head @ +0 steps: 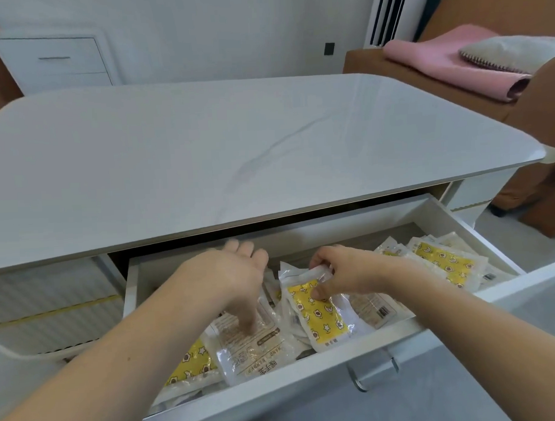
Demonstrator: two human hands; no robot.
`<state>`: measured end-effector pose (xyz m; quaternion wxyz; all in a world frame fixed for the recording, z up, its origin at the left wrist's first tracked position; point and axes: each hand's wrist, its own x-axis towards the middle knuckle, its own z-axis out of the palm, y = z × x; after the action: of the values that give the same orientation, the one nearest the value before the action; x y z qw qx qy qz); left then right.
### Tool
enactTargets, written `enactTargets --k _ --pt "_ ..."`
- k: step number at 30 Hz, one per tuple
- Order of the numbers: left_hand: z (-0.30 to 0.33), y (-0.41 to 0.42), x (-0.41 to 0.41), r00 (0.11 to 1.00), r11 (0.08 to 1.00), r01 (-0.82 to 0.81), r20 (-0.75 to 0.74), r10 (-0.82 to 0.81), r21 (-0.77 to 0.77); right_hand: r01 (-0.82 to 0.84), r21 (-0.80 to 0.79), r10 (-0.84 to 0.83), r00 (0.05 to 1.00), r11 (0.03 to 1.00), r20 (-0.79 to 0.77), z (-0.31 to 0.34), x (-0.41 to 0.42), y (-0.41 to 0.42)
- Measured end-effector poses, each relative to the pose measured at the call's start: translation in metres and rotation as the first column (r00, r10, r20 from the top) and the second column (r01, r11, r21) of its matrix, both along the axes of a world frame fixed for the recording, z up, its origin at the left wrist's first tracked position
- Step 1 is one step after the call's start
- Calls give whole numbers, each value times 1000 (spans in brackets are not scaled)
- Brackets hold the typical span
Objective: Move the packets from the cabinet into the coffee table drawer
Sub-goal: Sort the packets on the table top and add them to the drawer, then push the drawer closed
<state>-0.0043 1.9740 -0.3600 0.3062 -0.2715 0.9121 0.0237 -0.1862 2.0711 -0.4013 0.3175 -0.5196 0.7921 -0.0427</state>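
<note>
Head view — right hand (345, 271) pinches yellow star-print packet (319, 313) in drawer (309, 377); left hand (231, 276) open, fingers relaxed.

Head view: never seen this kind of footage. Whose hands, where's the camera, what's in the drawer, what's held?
There is no robot. A person wears one wide-angle camera on the head, looking forward and down, so both arms come in from the bottom edge. The coffee table has its drawer pulled open, and many packets lie loose inside. The right hand pinches a yellow star-print packet near its top. The left hand reaches down, its thumb touching a clear printed packet. A folded pink blanket lies behind.
</note>
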Motion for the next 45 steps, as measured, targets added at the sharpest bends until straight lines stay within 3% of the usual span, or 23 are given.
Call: enactTargets --k 11,17,22,29,36,41,45 --pt "18 -7 9 991 992 -102 -74 107 76 -41 3 41 997 999 -68 19 -2 11" --pt "42 7 14 994 988 -95 -50 102 119 -64 194 91 987 979 -135 47 -14 27" --pt "40 32 2 999 996 -37 9 36 86 -81 371 63 996 925 59 71 -20 39" --pt "39 42 -5 994 999 -30 107 28 17 -136 481 190 980 866 -66 74 -16 46" --pt "45 43 -13 999 998 -23 38 25 -51 -103 356 236 905 929 -353 77 -23 45" --pt "43 22 -12 996 990 -67 -58 61 -123 -100 99 133 893 990 -430 77 -26 42" --pt "39 8 -13 988 984 -79 -142 56 -159 -199 -118 127 885 973 -447 70 -35 34"
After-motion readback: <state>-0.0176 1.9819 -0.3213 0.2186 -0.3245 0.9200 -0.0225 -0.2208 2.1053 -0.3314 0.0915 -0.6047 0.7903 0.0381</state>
